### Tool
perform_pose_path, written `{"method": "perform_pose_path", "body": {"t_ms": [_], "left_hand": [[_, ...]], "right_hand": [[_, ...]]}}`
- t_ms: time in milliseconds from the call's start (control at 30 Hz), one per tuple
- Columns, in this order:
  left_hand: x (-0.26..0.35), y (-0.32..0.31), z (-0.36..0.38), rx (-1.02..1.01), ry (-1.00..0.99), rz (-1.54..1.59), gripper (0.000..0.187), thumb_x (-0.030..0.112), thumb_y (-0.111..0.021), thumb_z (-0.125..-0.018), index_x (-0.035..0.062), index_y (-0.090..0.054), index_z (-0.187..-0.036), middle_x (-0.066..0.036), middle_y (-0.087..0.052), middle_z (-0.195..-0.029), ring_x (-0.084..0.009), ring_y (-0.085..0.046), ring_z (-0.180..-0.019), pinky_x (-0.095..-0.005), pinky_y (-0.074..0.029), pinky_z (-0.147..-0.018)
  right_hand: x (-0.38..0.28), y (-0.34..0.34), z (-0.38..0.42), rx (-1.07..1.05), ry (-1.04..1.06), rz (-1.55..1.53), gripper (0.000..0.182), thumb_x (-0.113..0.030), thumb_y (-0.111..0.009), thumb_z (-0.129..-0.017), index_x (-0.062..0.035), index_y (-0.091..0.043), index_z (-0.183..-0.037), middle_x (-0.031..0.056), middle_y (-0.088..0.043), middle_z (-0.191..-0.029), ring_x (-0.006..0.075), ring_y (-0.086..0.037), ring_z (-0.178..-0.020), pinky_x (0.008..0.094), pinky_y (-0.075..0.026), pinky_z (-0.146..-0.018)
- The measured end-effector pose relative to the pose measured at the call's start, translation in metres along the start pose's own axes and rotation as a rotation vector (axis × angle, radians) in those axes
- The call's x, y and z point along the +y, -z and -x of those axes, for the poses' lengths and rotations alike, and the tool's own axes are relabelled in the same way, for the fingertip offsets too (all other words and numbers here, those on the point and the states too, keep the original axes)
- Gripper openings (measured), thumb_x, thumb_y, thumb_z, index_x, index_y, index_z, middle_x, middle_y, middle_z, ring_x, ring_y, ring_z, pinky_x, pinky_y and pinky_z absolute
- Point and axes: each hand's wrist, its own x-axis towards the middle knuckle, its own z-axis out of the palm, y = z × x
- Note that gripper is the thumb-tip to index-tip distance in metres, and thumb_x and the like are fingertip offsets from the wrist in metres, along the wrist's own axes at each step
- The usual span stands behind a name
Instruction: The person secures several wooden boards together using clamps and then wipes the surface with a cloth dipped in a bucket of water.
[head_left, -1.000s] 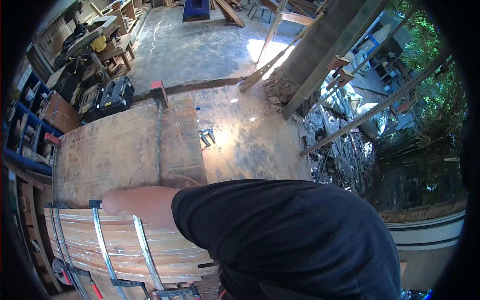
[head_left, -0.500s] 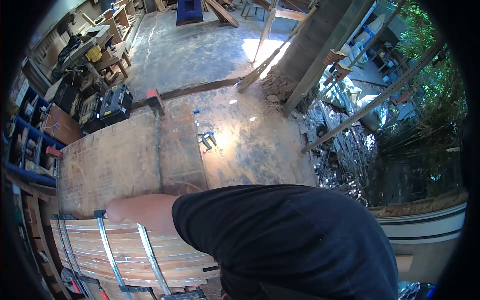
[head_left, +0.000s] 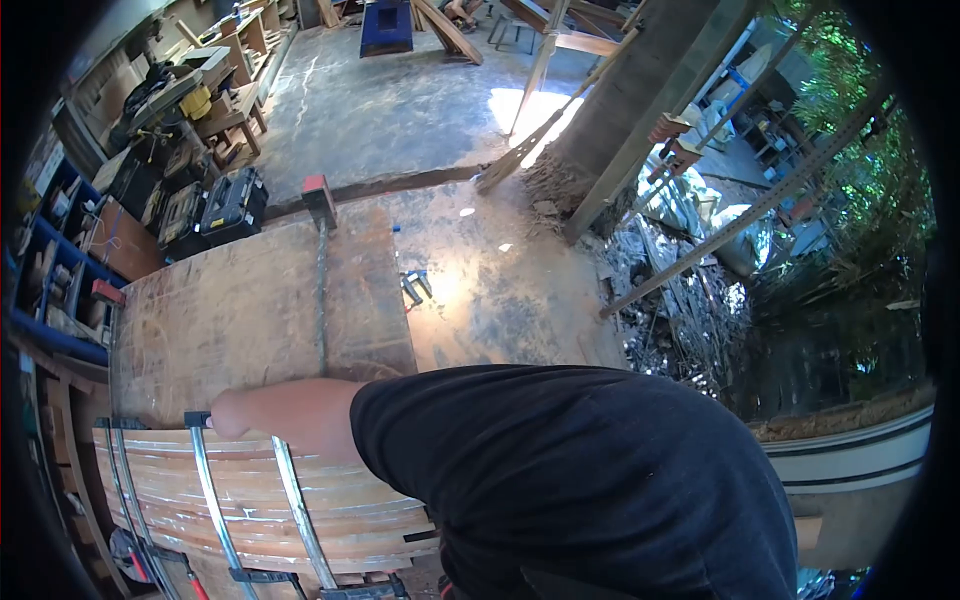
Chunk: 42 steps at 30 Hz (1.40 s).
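My right hand [head_left: 230,414] reaches across to the far edge of a panel of glued wooden strips [head_left: 245,480]. It is closed at the black jaw of a bar clamp [head_left: 207,475]; most of its fingers are hidden behind the hand. White glue shows along the strips' seams. A second bar clamp [head_left: 297,500] lies across the panel to the right, partly under my forearm. Further bar clamps [head_left: 128,480] cross the left end. My black sleeve covers the panel's right side. My left hand is out of view.
Beyond the panel lies a wide worn board [head_left: 220,310] with a long bar clamp [head_left: 320,280] on it. Small clamps [head_left: 415,287] rest on the sunlit surface. Tool cases [head_left: 232,207] and blue shelving [head_left: 60,240] stand left; a post [head_left: 610,120] rises right.
The view has shifted slightly. My right hand stays at the same clamp's jaw, and the clamps keep their places on the panel.
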Motion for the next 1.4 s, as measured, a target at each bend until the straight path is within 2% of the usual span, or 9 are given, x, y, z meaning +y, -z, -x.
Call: {"method": "perform_pose_path", "body": {"t_ms": [167, 300, 467, 567, 600, 833, 933, 1200, 1400], "left_hand": [[0.036, -0.057, 0.048, 0.789, -0.142, -0.586, 0.063, 0.06, -0.063, -0.092, -0.0019, -0.077, -0.093, -0.021, -0.074, -0.078, -0.0306, -0.071, -0.063, -0.0447, -0.053, -0.053], [-0.021, -0.054, 0.011, 0.805, -0.321, -0.183, 0.047, 0.04, -0.08, -0.084, -0.0027, -0.068, -0.101, -0.013, -0.07, -0.083, -0.0215, -0.065, -0.071, -0.0374, -0.052, -0.064], [-0.064, 0.017, -0.038, -0.326, -0.414, 0.417, 0.038, 0.041, -0.068, -0.096, 0.0046, -0.069, -0.108, -0.002, -0.07, -0.095, -0.0122, -0.066, -0.09, -0.0276, -0.052, -0.081], [-0.055, 0.017, -0.064, -0.862, 0.174, 0.733, 0.05, 0.055, -0.066, -0.094, 0.0056, -0.068, -0.085, 0.0, -0.061, -0.067, -0.0133, -0.06, -0.057, -0.0285, -0.048, -0.052], [-0.013, 0.014, -0.013, -0.159, -0.022, 0.201, 0.055, 0.059, -0.073, -0.087, 0.0058, -0.064, -0.075, 0.001, -0.055, -0.061, -0.0124, -0.055, -0.05, -0.0285, -0.043, -0.045], [0.011, -0.055, 0.016, 0.891, -0.018, -0.328, 0.051, 0.052, -0.075, -0.086, 0.0019, -0.065, -0.083, -0.013, -0.062, -0.068, -0.0244, -0.065, -0.064, -0.044, -0.052, -0.065], [0.014, -0.052, 0.022, 0.868, -0.024, -0.343, 0.042, 0.046, -0.075, -0.088, 0.0046, -0.068, -0.091, -0.013, -0.065, -0.073, -0.0228, -0.066, -0.068, -0.0411, -0.053, -0.066], [-0.034, 0.007, -0.016, -0.189, -0.136, 0.475, 0.038, 0.04, -0.075, -0.091, 0.0034, -0.073, -0.1, -0.006, -0.072, -0.085, -0.0137, -0.066, -0.07, -0.03, -0.053, -0.062], [0.001, -0.018, 0.019, 0.417, -0.115, -0.198, 0.051, 0.054, -0.074, -0.086, 0.0071, -0.075, -0.107, -0.014, -0.074, -0.092, -0.0274, -0.072, -0.083, -0.0409, -0.058, -0.071]], "right_hand": [[-0.002, 0.014, 0.009, -0.071, -0.044, -0.079, 0.052, -0.039, -0.039, -0.106, 0.0003, -0.073, -0.105, 0.0256, -0.069, -0.106, 0.0446, -0.065, -0.1, 0.0525, -0.049, -0.089], [0.003, 0.021, 0.006, -0.024, -0.015, 0.0, 0.053, -0.042, -0.04, -0.106, -0.0005, -0.072, -0.11, 0.0242, -0.069, -0.113, 0.0413, -0.066, -0.105, 0.0504, -0.05, -0.092], [-0.007, 0.021, 0.011, -0.057, -0.051, -0.018, 0.06, -0.051, -0.041, -0.105, -0.0001, -0.07, -0.119, 0.0244, -0.068, -0.122, 0.0387, -0.066, -0.113, 0.0475, -0.048, -0.099], [-0.006, 0.02, 0.006, -0.104, -0.173, -0.118, 0.06, -0.048, -0.046, -0.105, 0.0054, -0.066, -0.122, 0.0269, -0.068, -0.12, 0.0383, -0.067, -0.106, 0.046, -0.049, -0.095], [-0.006, 0.018, 0.003, -0.128, -0.216, -0.188, 0.058, -0.046, -0.047, -0.105, 0.0054, -0.066, -0.122, 0.0261, -0.069, -0.118, 0.0366, -0.067, -0.104, 0.0459, -0.05, -0.092], [0.01, 0.01, -0.007, -0.183, -0.33, -0.374, 0.061, -0.048, -0.049, -0.104, 0.0079, -0.063, -0.124, 0.0267, -0.068, -0.114, 0.0364, -0.067, -0.098, 0.0476, -0.051, -0.084], [0.014, 0.009, -0.01, -0.155, -0.302, -0.36, 0.062, -0.048, -0.049, -0.104, 0.0085, -0.062, -0.126, 0.0261, -0.068, -0.115, 0.0351, -0.067, -0.098, 0.047, -0.051, -0.085], [0.008, 0.01, -0.008, -0.165, -0.364, -0.408, 0.059, -0.044, -0.052, -0.104, 0.0079, -0.059, -0.13, 0.0242, -0.067, -0.119, 0.0321, -0.067, -0.101, 0.0454, -0.052, -0.087], [-0.022, 0.015, 0.008, -0.177, -0.433, -0.529, 0.055, -0.041, -0.052, -0.105, 0.0086, -0.058, -0.128, 0.0235, -0.066, -0.122, 0.0313, -0.068, -0.103, 0.0439, -0.054, -0.09]]}}
